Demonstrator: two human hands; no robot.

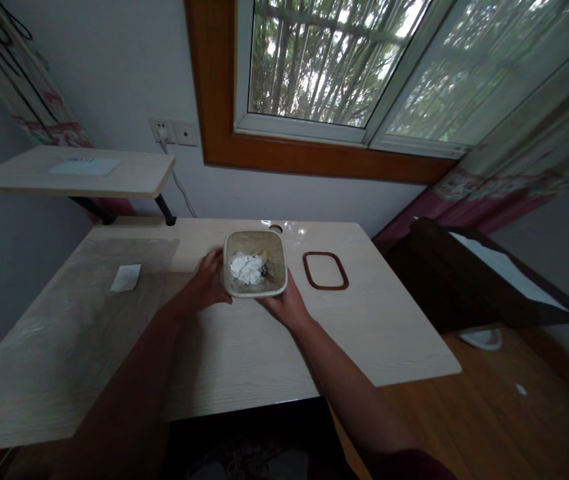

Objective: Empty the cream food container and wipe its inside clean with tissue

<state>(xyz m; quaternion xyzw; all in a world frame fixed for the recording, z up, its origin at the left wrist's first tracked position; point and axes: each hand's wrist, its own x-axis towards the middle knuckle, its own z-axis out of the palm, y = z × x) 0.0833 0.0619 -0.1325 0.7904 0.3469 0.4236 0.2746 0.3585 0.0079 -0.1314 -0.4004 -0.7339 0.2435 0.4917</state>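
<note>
Head cam only on my end, so here's what I've got. I have a small wastebasket clamped between both hands, open mouth facing up toward the camera. The left hand is pressed against its left wall, thumb at the near corner. The right hand has the near right corner, with its fingers partly hidden by the basket, so I can't tell exactly how far they wrap under. Can't tell either whether the bottom is touching the desk or hanging just over it.

Inside what I'm holding there's a wad of crumpled white tissue, with a little dark bit right beside it, too small for me to make out.

Just right of the grip, a brown rounded-square rim ring lies flat on the desktop, not touching either hand. Right behind the basket there's a small round brown-edged thing, mostly hidden, no clue what it is. Off to the left of my left hand, a clear plastic sheet covers that part of the desk, and a small white paper packet sits on it, well apart from the grip. Farther out past that hand is a raised shelf with a sheet of paper lying on it.
</note>
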